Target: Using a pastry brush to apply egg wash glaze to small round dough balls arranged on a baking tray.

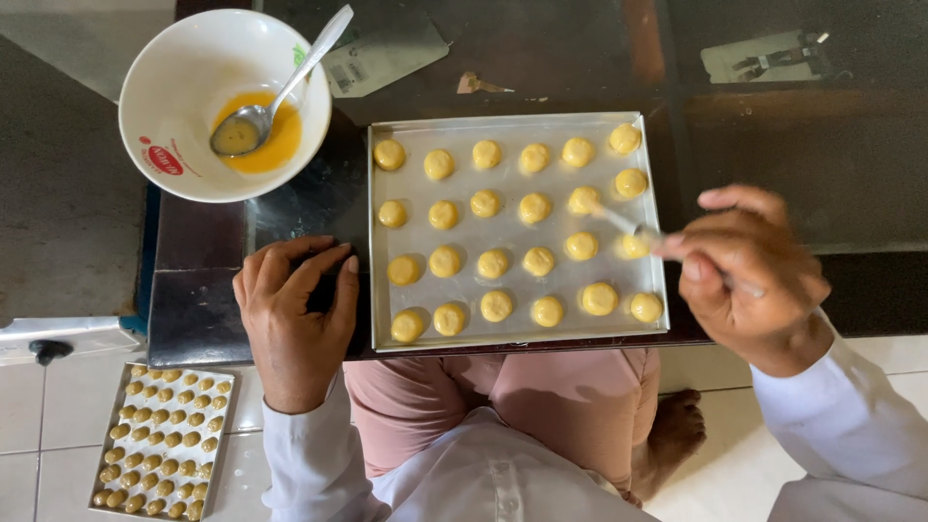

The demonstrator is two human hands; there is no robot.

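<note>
Fingers of the right hand (749, 275) are pinched shut around a thin brush (628, 226). The brush tip touches a dough ball (584, 200) in the second row, near the right side of the baking tray (416, 246).

The tray is a flat silver one. It holds four rows of small round yellow dough balls, six in each row. It lies on a dark tabletop (793, 145), right in front of the person.

The left hand (293, 324) rests flat on the tabletop, just beside the left edge of the tray. Its fingers are loosely curled and it holds nothing.

Up and to the left of the tray stands a white bowl (184, 72). Some yellow egg wash (280, 140) sits in the bottom, and a metal spoon (275, 92) leans in it with its handle poking over the rim.

Down on the tiled floor (29, 425), to the person's left, lies a second tray (162, 440) full of many smaller dough balls in tight rows. The person's pink trousers (512, 396) and one bare foot (677, 430) show below the tabletop.
</note>
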